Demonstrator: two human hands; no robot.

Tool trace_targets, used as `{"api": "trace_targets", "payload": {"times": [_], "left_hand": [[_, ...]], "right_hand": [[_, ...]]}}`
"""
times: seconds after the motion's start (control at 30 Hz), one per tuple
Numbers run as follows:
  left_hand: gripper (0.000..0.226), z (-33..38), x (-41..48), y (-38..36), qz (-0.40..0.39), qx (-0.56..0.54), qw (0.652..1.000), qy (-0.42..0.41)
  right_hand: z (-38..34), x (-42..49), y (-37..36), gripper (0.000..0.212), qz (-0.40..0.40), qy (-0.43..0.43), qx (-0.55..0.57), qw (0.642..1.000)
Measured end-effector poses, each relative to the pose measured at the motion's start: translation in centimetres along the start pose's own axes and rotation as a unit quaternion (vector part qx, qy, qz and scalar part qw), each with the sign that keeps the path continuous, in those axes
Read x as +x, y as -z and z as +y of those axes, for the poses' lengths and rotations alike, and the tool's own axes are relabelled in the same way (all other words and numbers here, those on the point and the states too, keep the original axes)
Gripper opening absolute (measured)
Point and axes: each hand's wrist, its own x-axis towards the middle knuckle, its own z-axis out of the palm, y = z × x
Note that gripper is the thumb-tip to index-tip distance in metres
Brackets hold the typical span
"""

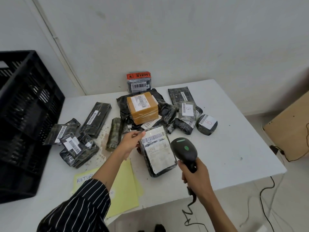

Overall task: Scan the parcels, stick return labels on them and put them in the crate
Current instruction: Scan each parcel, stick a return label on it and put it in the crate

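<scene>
Two hands engaged | left hand (pixel 132 142) pinches far-left corner of black-wrapped parcel (pixel 159 153), near front edge of worktop (pixel 234 148) | right hand (pixel 195 178) grips barcode scanner (pixel 184 149) beside it | parcel probably light, film slick: hold by edges.

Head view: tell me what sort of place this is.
Probably a small parcel returns station: a white table piled with barcoded parcels, the right hand gripping a barcode scanner next to the parcel the left hand holds, and a black crate alongside.
</scene>
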Motion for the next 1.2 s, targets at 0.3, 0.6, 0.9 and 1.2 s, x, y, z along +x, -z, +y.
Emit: {"api": "trace_targets", "payload": {"times": [0.3,0.6,0.9,1.2], "left_hand": [[0.030,1.5,0.7,0.0,-0.040,0.029,0.999,-0.018],[0.033,1.2,1.7,-0.2,-0.035,0.027,0.998,-0.038],[0.031,1.2,1.8,-0.6,-0.032,0.025,0.999,-0.028],[0.036,-0.9,0.8,-2.2,-0.065,0.077,0.995,-0.010]], "right_hand": [[-0.7,-4.4,-3.2,0.018,-0.032,0.009,0.003,0.999],[-0.5,-4.6,-3.6,0.020,-0.036,0.020,-0.008,0.999],[0.1,-4.5,-3.8,0.016,-0.042,0.024,0.002,0.999],[3.8,0.7,-1.5,0.030,0.040,0.059,-0.181,0.981]]}}
